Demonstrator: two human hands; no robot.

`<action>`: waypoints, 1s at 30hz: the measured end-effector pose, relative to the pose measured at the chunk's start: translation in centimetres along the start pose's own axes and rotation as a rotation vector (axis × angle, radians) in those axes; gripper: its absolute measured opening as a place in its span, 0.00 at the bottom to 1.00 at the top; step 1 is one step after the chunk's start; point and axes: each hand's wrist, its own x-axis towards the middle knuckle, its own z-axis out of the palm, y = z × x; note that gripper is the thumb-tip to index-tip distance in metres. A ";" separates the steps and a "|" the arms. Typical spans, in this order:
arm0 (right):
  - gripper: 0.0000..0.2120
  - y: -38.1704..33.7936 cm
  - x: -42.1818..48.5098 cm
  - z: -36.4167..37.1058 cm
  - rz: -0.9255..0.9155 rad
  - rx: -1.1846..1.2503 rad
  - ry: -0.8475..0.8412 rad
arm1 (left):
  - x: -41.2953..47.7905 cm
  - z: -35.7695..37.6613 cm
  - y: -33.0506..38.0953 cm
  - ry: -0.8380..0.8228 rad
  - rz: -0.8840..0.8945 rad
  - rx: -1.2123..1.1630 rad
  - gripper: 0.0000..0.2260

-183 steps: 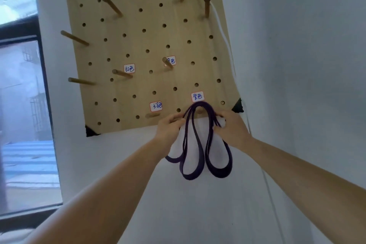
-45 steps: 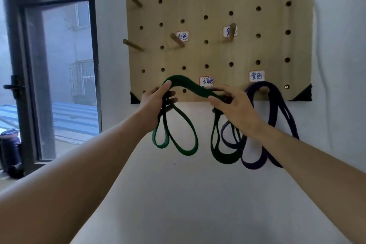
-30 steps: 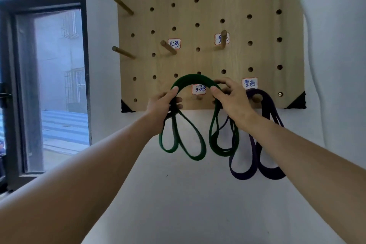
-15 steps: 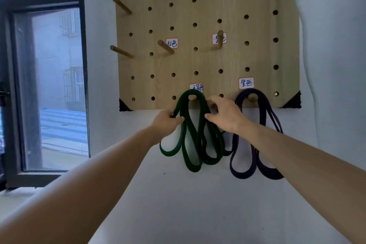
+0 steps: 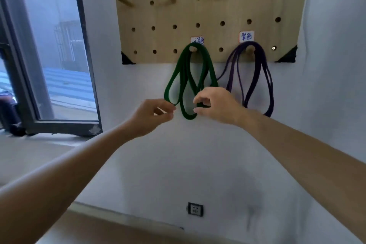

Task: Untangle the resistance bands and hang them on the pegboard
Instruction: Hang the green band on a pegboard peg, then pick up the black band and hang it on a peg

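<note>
White wall [image 5: 198, 154] forms the backdrop. Left of the wall: dark-framed window [image 5: 87, 49], hazy daylight and a barred building visible through it. Low on the wall: socket [image 5: 195, 209]. Below the socket: pale floor [image 5: 118, 230].

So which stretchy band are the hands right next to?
The green band, hanging from the left of the two bottom pegs. Both hands are at its lower loops; the purple band hangs alone farther right.
</note>
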 end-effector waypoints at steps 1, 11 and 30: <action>0.12 -0.6 -1.3 1.5 0.028 0.046 -0.053 | -1.9 0.9 -0.6 -0.024 -0.022 -0.001 0.06; 0.09 -5.2 -19.0 20.3 0.322 0.395 -0.582 | -22.7 12.9 -9.3 -0.309 -0.345 -0.109 0.07; 0.13 3.2 -40.9 42.2 0.748 0.324 -0.992 | -44.1 34.6 -19.0 -0.585 -0.776 -0.114 0.23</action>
